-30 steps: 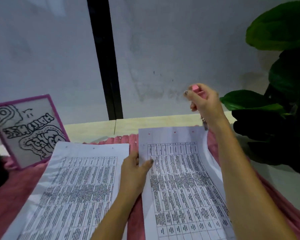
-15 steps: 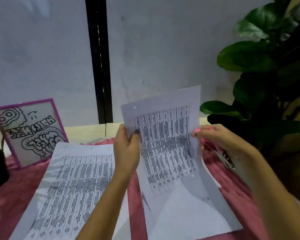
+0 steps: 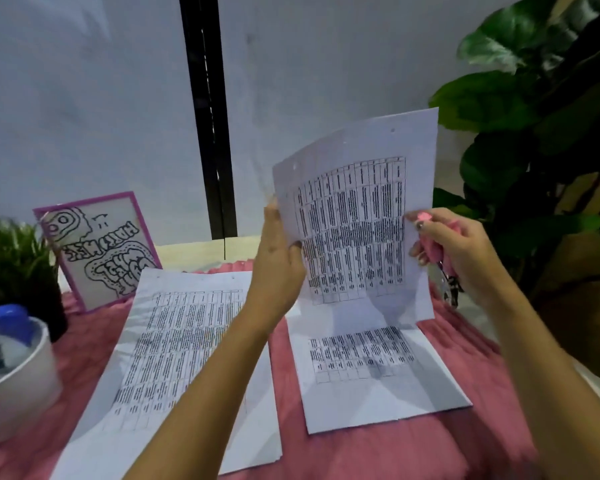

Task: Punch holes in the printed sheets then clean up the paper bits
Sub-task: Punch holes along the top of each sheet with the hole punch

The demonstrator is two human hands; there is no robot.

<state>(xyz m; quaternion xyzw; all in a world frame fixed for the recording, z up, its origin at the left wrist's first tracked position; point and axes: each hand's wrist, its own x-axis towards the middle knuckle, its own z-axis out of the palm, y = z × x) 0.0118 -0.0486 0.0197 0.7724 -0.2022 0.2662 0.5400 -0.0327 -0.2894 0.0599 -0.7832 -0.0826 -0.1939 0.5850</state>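
My left hand (image 3: 279, 261) pinches the left edge of a printed sheet (image 3: 357, 220) and holds it upright above the right stack of sheets (image 3: 371, 372). Small punched holes show along the sheet's top edge. My right hand (image 3: 454, 251) grips a pink hole punch (image 3: 433, 251), whose metal end hangs below the fist, and its thumb touches the lifted sheet's right edge. A second stack of printed sheets (image 3: 174, 344) lies flat on the left of the pink cloth (image 3: 378, 455).
A pink-framed drawing (image 3: 97, 247) leans at the back left, beside a small dark-potted plant (image 3: 11, 268). A white tub (image 3: 14, 382) with a blue-capped item sits at the left edge. A large leafy plant (image 3: 534, 140) fills the right side. A grey wall stands behind.
My left hand has lifted the top sheet off the right stack and raised it upright. My right hand, with the punch, came down from behind the stack to the sheet's right edge.
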